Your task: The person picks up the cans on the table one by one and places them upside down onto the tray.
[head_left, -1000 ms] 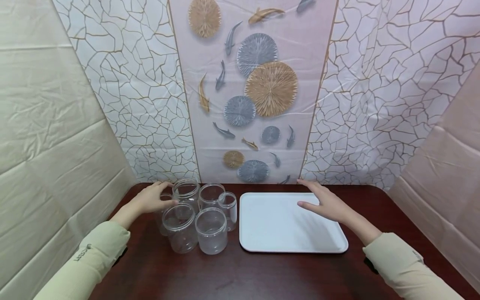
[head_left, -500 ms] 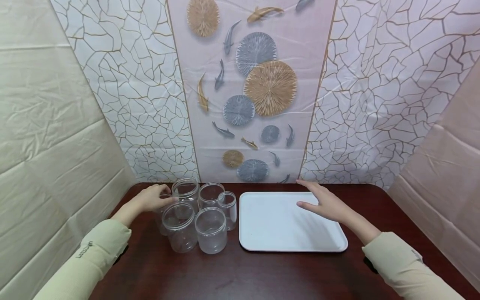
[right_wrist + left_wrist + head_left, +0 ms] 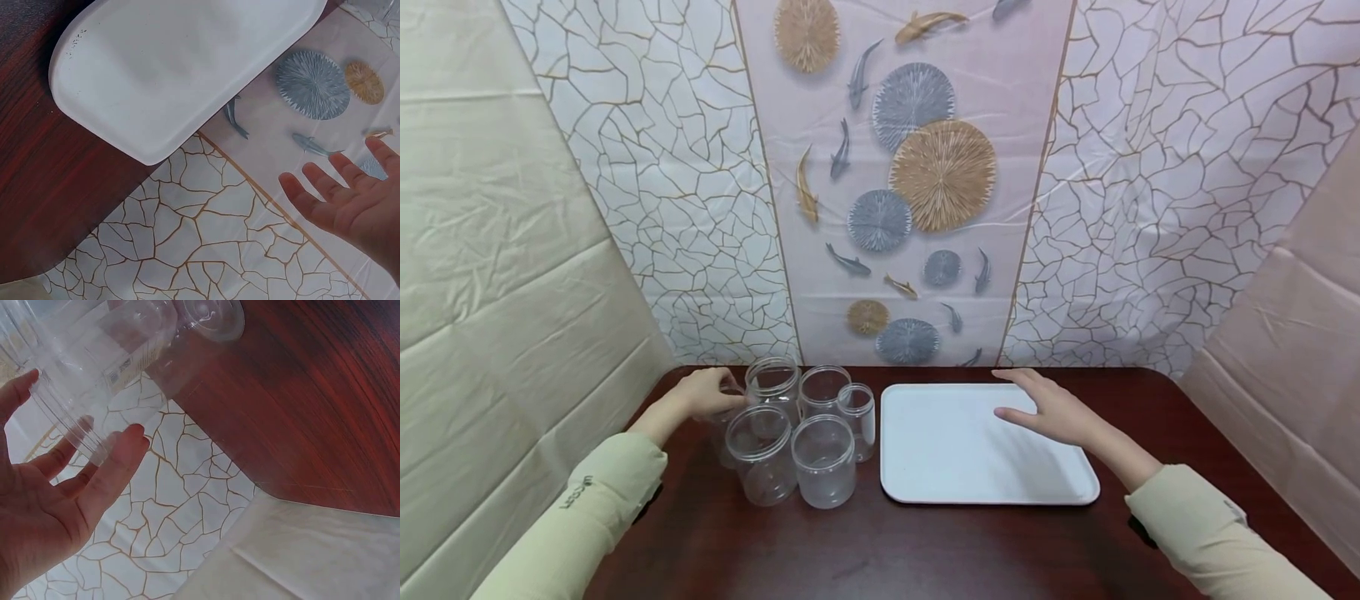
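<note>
At the left end of a cluster of clear jars, my left hand (image 3: pixel 700 395) holds the rim of the leftmost clear jar (image 3: pixel 722 443) from above. In the left wrist view, the thumb lies on one side of this jar's threaded neck (image 3: pixel 67 419) and the fingers on the other. The hand hides part of the jar in the head view. My right hand (image 3: pixel 1051 410) hovers over the white tray (image 3: pixel 955 454), fingers extended and thumb apart, holding nothing. The right wrist view shows the same hand (image 3: pixel 359 203) with its palm bare.
Beside the held jar stand a wide jar (image 3: pixel 766 475), a frosted-looking jar (image 3: pixel 824 479), a tall back jar (image 3: pixel 772 379), another back jar (image 3: pixel 824 385) and a narrow jar (image 3: pixel 859 429). All are lidless on the dark red table (image 3: pixel 880 550). A patterned cloth (image 3: pixel 700 208) hangs behind.
My left hand's fingers have drawn in around the leftmost jar's rim, and the hand has shifted slightly left. The right hand's fingers have dipped a little over the tray.
</note>
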Demonstrator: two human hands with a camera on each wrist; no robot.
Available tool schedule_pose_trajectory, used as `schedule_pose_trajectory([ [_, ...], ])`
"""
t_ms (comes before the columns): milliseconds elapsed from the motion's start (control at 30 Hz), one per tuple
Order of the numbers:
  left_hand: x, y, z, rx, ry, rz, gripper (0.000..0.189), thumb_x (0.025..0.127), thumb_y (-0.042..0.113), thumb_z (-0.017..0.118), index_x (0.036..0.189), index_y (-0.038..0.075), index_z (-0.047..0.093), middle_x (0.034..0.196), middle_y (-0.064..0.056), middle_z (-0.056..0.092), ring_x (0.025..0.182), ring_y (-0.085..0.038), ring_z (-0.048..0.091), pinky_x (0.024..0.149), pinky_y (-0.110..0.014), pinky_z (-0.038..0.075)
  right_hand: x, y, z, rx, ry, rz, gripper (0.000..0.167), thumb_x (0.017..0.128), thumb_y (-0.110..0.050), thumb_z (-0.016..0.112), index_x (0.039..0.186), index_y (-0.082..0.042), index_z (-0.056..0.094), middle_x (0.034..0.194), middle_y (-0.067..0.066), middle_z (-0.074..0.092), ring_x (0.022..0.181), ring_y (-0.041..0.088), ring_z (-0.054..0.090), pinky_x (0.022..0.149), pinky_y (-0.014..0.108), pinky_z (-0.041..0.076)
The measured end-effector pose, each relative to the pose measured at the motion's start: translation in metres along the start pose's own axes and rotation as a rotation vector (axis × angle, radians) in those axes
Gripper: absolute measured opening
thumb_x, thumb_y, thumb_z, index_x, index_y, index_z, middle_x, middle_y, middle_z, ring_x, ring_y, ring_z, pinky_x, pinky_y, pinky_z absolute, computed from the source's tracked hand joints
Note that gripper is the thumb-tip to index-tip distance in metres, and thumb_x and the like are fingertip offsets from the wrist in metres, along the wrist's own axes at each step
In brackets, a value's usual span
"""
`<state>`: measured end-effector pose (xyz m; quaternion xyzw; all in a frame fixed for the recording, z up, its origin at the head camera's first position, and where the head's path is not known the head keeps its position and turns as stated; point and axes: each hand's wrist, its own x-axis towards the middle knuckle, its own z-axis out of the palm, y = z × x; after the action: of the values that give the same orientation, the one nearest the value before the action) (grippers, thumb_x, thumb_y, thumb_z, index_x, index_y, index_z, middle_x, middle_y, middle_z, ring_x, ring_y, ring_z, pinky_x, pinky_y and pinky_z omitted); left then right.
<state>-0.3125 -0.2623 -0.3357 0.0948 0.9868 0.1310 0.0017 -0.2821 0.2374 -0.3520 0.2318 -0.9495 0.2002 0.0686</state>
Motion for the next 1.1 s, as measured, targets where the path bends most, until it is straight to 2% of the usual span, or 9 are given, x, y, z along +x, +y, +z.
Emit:
schedule_pose_trajectory([
  [167, -0.001, -0.002, 0.002, -0.007, 0.044, 0.004, 0.043, 0.08, 0.039, 0.067, 0.098, 0.0, 0.064, 0.1, -0.02, 0.067, 0.094, -0.037, 0.062, 0.08, -0.047, 0.049, 0.0, -0.004, 0.0, -0.017, -0.006, 0.038, 0.059, 0.091, -0.041, 0.059, 0.136, -0.004, 0.047, 0.134, 0.024, 0.049, 0.119, 0.043, 0.05, 0.091, 0.058, 0.043],
  [367, -0.001, -0.006, 0.0, -0.009, 0.093, 0.012, 0.036, 0.078, 0.034, 0.065, 0.099, 0.004, 0.065, 0.1, -0.017, 0.068, 0.094, -0.036, 0.062, 0.079, -0.047, 0.049, 0.003, -0.007, 0.0, -0.016, 0.031, 0.038, 0.044, 0.092, -0.03, 0.059, 0.124, 0.0, 0.056, 0.118, 0.021, 0.061, 0.106, 0.039, 0.059, 0.084, 0.052, 0.049],
  [500, -0.002, -0.008, -0.004, 0.007, 0.12, 0.011, 0.033, 0.079, 0.031, 0.064, 0.099, 0.006, 0.065, 0.102, -0.017, 0.068, 0.095, -0.038, 0.062, 0.078, -0.049, 0.048, 0.004, -0.008, 0.001, -0.005, 0.045, 0.048, 0.038, 0.093, -0.027, 0.058, 0.12, -0.001, 0.059, 0.116, 0.02, 0.063, 0.104, 0.039, 0.059, 0.084, 0.051, 0.049],
  [667, -0.008, -0.009, -0.014, 0.036, 0.122, 0.034, 0.034, 0.079, 0.032, 0.064, 0.102, 0.007, 0.065, 0.106, -0.019, 0.067, 0.097, -0.042, 0.061, 0.076, -0.053, 0.048, 0.004, -0.01, 0.001, 0.006, 0.057, 0.047, 0.035, 0.093, -0.024, 0.058, 0.118, 0.0, 0.06, 0.116, 0.019, 0.063, 0.107, 0.039, 0.058, 0.086, 0.051, 0.049],
  [900, -0.019, -0.009, -0.033, 0.011, 0.145, 0.062, 0.035, 0.08, 0.031, 0.066, 0.107, 0.008, 0.066, 0.109, -0.02, 0.067, 0.099, -0.043, 0.06, 0.078, -0.055, 0.046, 0.003, -0.015, -0.001, 0.014, 0.072, 0.044, 0.033, 0.093, -0.023, 0.058, 0.117, 0.0, 0.061, 0.116, 0.018, 0.063, 0.109, 0.038, 0.057, 0.088, 0.052, 0.046],
  [1100, -0.024, -0.003, -0.045, 0.018, 0.173, 0.086, 0.035, 0.081, 0.03, 0.067, 0.107, 0.007, 0.066, 0.107, -0.023, 0.067, 0.097, -0.044, 0.061, 0.078, -0.056, 0.045, 0.0, -0.013, -0.002, 0.004, 0.082, 0.054, 0.032, 0.093, -0.023, 0.059, 0.116, 0.0, 0.062, 0.115, 0.017, 0.064, 0.109, 0.037, 0.057, 0.088, 0.052, 0.047],
])
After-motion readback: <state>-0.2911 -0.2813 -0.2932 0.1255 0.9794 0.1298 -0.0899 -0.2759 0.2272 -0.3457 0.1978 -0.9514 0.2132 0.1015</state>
